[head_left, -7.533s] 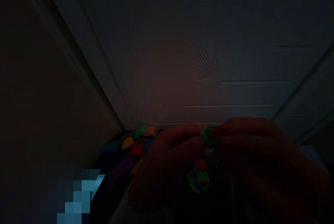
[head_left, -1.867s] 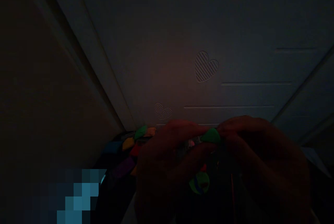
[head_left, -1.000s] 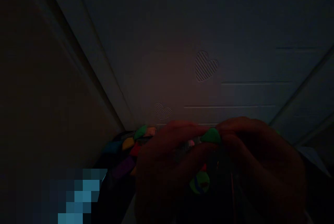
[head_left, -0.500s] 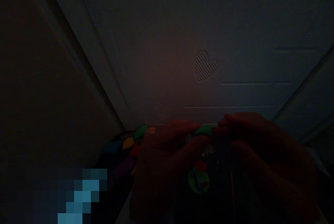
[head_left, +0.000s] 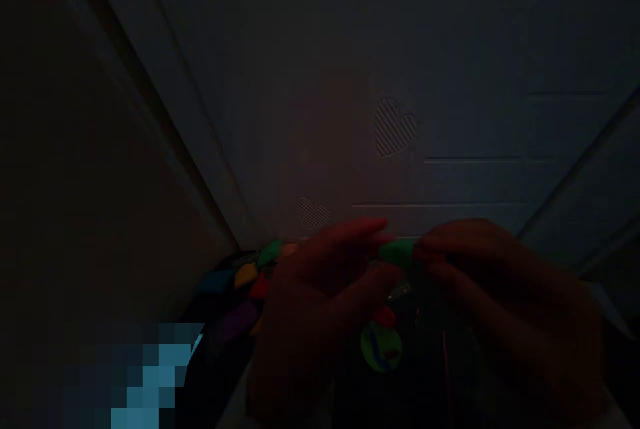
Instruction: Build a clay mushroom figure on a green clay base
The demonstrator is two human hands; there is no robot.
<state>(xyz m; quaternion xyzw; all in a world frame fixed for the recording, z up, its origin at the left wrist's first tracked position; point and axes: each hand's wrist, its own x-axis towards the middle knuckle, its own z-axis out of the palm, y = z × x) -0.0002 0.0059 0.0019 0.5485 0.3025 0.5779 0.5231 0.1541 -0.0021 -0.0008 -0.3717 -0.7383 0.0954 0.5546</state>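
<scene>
Green piece (head_left: 397, 252) between hands (head_left: 300, 322) (head_left: 515, 302), gap below

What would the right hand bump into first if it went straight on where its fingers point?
Probably the green piece: the right hand points left in the picture, straight at it, and seems to touch it. Just beyond is the left hand. It's dark, so depth is unclear.
</scene>
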